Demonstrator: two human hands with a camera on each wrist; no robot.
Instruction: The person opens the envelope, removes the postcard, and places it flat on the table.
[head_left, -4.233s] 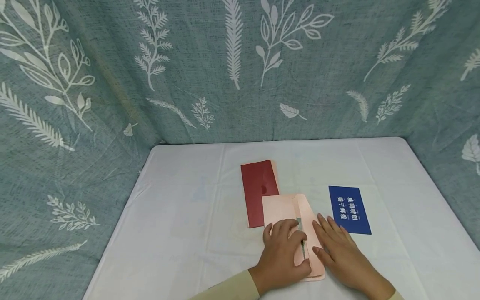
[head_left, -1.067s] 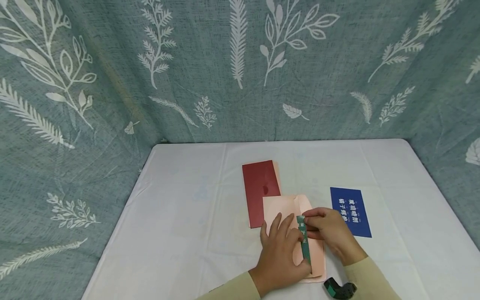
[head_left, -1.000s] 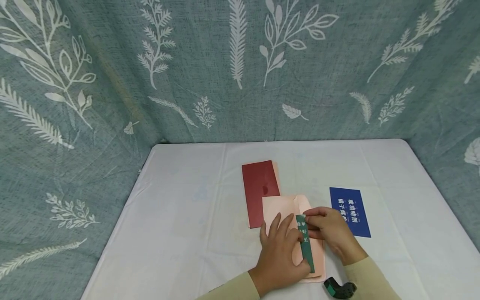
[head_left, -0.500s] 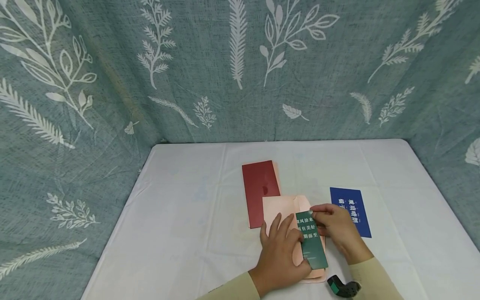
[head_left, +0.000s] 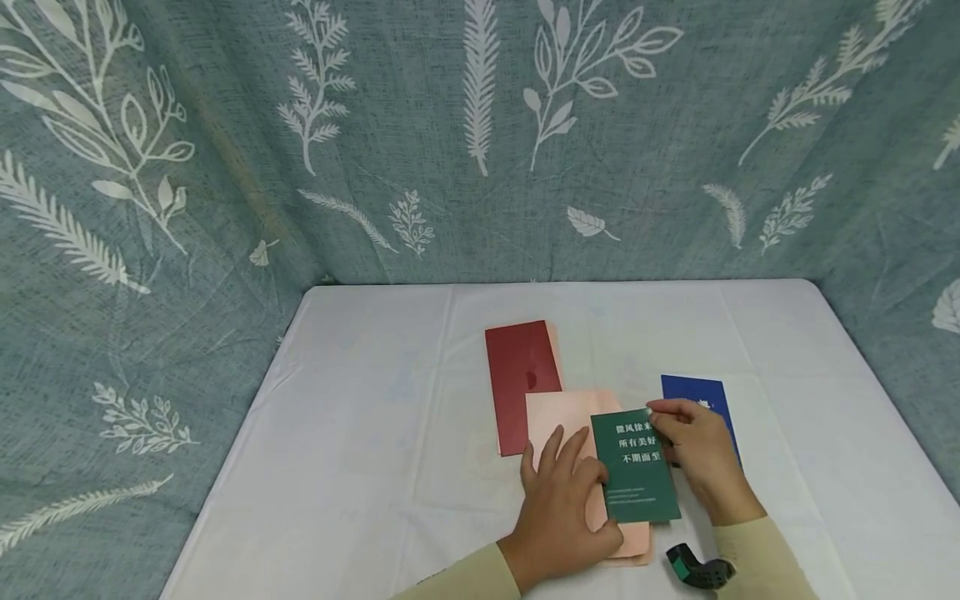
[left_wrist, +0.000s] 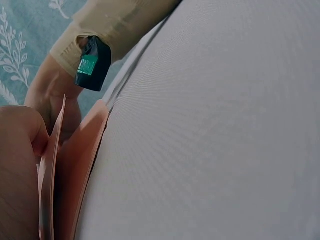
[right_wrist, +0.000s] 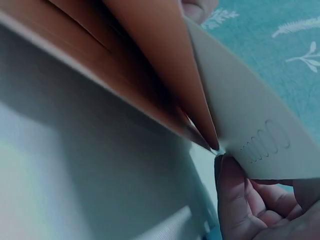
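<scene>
A pale peach envelope (head_left: 558,410) lies on the table with its opening toward the right. Over it my left hand (head_left: 558,508) spreads its fingers, the thumb and index finger curved at the opening's edge. The left wrist view shows the envelope (left_wrist: 82,170) gaping, its upper panel raised at that hand. My right hand (head_left: 697,458) pinches a green card (head_left: 637,492) with white writing by its upper right corner. Most of the card shows above the envelope; its left edge runs beside my left fingers. In the right wrist view the card's pale back (right_wrist: 250,100) carries a row of looped lines.
A dark red envelope (head_left: 517,367) with a peach edge lies behind, partly covered by the peach envelope. A blue card (head_left: 693,387) lies at the right, partly hidden by my right hand. A black wrist device (head_left: 697,571) is at my right sleeve. Patterned curtains (head_left: 420,125) surround the white table (head_left: 360,433).
My right hand, flat at first, has pinched the green card and drawn it rightward and upward out of the envelope, exposing its writing. It now overlaps the blue card more. My left hand stays put.
</scene>
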